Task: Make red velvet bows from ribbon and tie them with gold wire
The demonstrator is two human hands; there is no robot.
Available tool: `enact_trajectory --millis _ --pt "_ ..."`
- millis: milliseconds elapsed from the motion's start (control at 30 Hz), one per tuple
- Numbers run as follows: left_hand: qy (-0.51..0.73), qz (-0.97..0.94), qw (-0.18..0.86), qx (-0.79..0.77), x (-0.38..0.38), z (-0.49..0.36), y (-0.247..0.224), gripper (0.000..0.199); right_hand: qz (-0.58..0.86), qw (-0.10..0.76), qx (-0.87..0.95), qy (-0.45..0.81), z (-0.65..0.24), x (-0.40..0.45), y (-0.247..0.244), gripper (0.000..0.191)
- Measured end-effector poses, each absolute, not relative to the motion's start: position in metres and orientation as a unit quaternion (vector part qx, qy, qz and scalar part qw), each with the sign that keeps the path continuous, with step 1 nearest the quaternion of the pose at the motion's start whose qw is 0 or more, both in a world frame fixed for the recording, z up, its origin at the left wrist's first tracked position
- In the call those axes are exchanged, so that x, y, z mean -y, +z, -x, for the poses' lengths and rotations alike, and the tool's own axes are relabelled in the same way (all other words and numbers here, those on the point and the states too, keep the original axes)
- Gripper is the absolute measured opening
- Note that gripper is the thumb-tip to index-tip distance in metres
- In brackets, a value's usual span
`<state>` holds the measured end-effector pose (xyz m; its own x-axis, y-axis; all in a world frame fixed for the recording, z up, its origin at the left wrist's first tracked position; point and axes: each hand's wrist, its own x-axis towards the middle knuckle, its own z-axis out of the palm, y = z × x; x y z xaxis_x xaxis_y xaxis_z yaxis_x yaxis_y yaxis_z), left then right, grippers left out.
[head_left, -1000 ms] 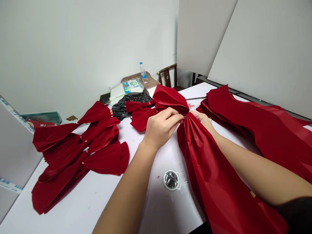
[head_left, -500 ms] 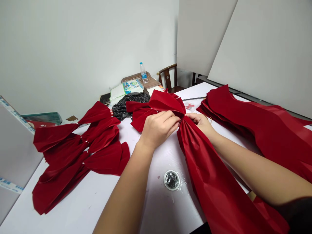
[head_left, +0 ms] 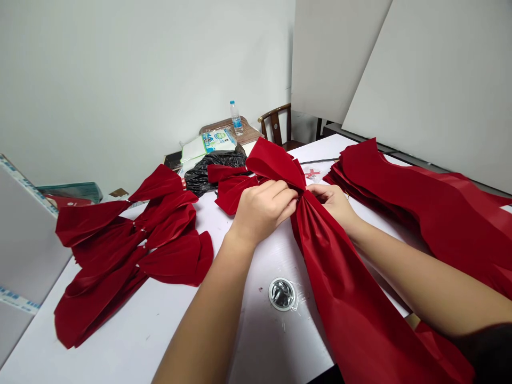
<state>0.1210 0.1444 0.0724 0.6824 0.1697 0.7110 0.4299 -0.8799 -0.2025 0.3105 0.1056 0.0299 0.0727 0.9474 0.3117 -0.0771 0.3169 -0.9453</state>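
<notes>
A long piece of red velvety fabric [head_left: 340,277] is gathered to a narrow waist between my hands, its upper end fanned out and its lower end trailing toward me. My left hand [head_left: 266,210] is closed on the left side of the gather, fingertips pinched together. On the other side my right hand [head_left: 334,205] pinches the same gather, its fingers partly behind the fabric. Whatever small fastening lies under the fingertips is hidden. Several red fabric bows [head_left: 132,250], pinched in at their middles, lie piled on the left of the white table [head_left: 132,346].
Flat red fabric pieces [head_left: 432,197] are stacked at the right. A black plastic bag [head_left: 216,169], a printed packet [head_left: 218,140] and a water bottle [head_left: 236,120] stand at the back near a wooden chair [head_left: 276,125]. A round grommet [head_left: 282,294] sits in the tabletop.
The upper end of the gathered fabric has risen slightly. Both hands keep their pinch at the waist, with only small finger shifts. The view has moved a little.
</notes>
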Motion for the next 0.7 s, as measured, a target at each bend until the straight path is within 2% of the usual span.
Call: enact_trajectory --millis 700 --pt "-0.354 0.909 0.110 0.192 -0.1491 -0.1208 0.0687 0.018 0.404 0.585 0.531 0.460 -0.3120 -0.1085 0.0281 0.041"
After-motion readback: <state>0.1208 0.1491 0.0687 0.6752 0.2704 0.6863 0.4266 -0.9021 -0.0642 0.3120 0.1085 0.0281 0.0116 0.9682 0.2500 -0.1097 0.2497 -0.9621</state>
